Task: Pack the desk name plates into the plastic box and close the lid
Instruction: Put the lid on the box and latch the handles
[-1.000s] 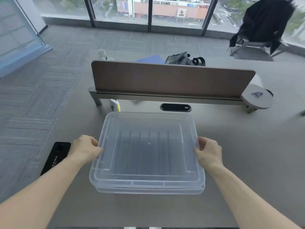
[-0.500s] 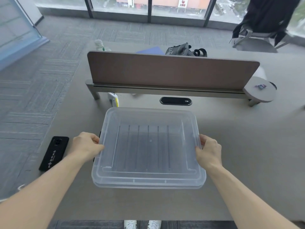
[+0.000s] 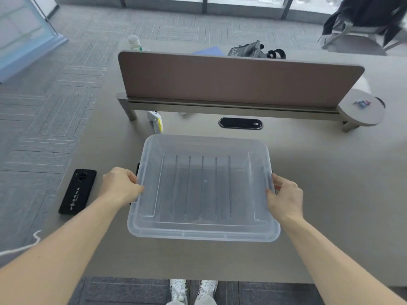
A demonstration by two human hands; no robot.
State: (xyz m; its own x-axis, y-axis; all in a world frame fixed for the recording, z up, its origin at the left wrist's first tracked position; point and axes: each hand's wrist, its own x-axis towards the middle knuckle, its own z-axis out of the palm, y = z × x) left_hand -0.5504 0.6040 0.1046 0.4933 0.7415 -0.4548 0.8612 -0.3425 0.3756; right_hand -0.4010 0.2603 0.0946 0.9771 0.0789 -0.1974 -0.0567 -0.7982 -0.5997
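Carpet of grey tiles (image 3: 55, 89) fills the far left beside the grey desk (image 3: 330, 194). On the desk's left edge lies a black phone in a printed case (image 3: 77, 191). Just right of it, the left hand (image 3: 123, 187) grips the left rim of a clear rectangular plastic box lid (image 3: 203, 188), which sits near the desk's middle. The right hand (image 3: 284, 198) grips the lid's right rim, fingers curled over it. Whether the box lies beneath cannot be told. Farther back stand a white-and-yellow device (image 3: 156, 122), a brown divider panel (image 3: 237, 81) and a round grey shelf (image 3: 361, 110).
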